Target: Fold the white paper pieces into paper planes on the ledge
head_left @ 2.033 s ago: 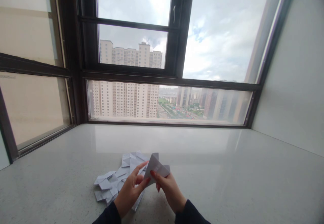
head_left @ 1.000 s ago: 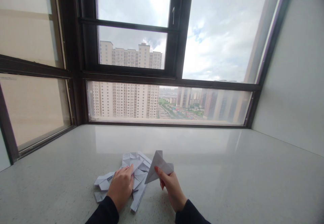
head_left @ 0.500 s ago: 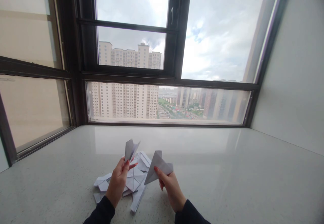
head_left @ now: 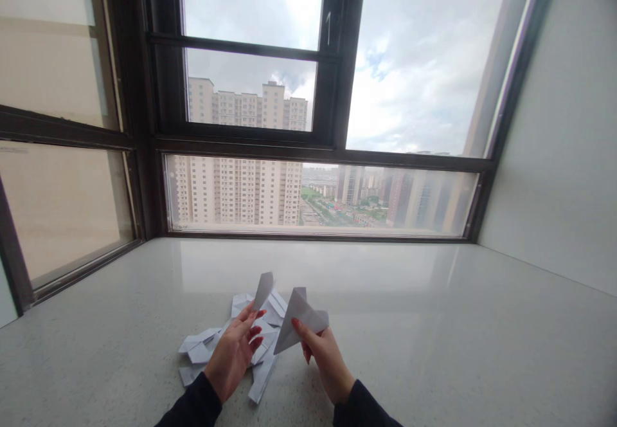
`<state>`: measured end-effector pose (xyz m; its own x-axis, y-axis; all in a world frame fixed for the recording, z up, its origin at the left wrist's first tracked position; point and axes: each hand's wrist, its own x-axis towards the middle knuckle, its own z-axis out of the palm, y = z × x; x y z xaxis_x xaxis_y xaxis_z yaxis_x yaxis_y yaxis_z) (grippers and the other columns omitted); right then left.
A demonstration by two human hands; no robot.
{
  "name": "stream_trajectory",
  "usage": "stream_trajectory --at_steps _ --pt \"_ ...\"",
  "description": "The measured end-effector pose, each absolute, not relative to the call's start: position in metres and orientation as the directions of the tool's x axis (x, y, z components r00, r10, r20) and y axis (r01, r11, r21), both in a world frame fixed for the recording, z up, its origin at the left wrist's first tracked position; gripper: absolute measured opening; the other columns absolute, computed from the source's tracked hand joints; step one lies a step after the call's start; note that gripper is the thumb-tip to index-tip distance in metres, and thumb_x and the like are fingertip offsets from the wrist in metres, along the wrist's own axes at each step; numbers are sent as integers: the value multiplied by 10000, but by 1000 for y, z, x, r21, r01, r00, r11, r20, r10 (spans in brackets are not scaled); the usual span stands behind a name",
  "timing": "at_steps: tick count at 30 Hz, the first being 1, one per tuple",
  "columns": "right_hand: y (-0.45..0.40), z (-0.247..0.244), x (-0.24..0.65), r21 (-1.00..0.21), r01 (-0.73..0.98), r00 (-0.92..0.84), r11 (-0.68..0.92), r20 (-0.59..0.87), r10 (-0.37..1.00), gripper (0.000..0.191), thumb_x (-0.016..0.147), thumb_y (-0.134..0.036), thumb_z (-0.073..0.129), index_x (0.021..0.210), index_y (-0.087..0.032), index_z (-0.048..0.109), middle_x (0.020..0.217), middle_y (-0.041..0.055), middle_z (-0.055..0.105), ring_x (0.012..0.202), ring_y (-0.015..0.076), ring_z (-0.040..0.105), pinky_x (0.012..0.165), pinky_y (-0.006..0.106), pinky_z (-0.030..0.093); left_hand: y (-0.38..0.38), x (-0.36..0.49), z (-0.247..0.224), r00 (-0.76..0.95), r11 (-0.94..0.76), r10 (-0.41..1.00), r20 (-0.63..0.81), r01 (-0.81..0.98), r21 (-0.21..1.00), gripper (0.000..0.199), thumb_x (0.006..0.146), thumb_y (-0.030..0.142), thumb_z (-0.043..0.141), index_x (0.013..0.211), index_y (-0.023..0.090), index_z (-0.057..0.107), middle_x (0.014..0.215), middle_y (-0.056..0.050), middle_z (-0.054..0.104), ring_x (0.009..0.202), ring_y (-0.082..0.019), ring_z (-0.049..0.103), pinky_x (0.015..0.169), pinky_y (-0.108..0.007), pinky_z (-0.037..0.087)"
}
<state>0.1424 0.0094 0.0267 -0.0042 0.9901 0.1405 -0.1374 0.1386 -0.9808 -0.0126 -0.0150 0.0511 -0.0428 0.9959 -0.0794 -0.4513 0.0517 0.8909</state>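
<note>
Between thumb and fingers, my left hand [head_left: 236, 345] pinches a narrow folded piece of white paper [head_left: 263, 289], which stands up and leans to the right. My right hand [head_left: 322, 348] grips a larger folded paper piece [head_left: 297, 324] with pointed corners, the thumb pressed on its face. The two held pieces are close together but apart. Under and behind my left hand lies a loose pile of folded white papers [head_left: 263, 379], partly covered by that hand.
The pile rests on a pale speckled stone sill [head_left: 424, 343]. Dark window frames [head_left: 250, 146] close off the back and left, and a white wall [head_left: 559, 157] rises at the right. Tall buildings [head_left: 241, 189] show outside.
My left hand has turned and shifted right with its paper, which now shows narrower and closer to the other piece. My right hand has hardly moved.
</note>
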Motion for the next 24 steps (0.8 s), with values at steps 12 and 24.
stream_trajectory --at_steps 12,24 --pt "7 26 140 -967 -203 -103 155 179 979 441 524 -546 648 455 -153 461 341 -70 348 317 36 275 308 181 200 -11 -11 42 20 -20 999 32 -460 888 330 597 197 674 924 184 627 1031 -57 620 880 -166 598 841 -267 445" --pt "9 30 143 -975 -162 -117 149 169 979 451 537 -562 620 443 -140 495 321 -45 408 282 41 331 277 165 217 -22 -2 36 325 130 945 25 -447 885 470 547 251 730 997 199 606 952 -74 641 917 -227 554 829 -366 415"
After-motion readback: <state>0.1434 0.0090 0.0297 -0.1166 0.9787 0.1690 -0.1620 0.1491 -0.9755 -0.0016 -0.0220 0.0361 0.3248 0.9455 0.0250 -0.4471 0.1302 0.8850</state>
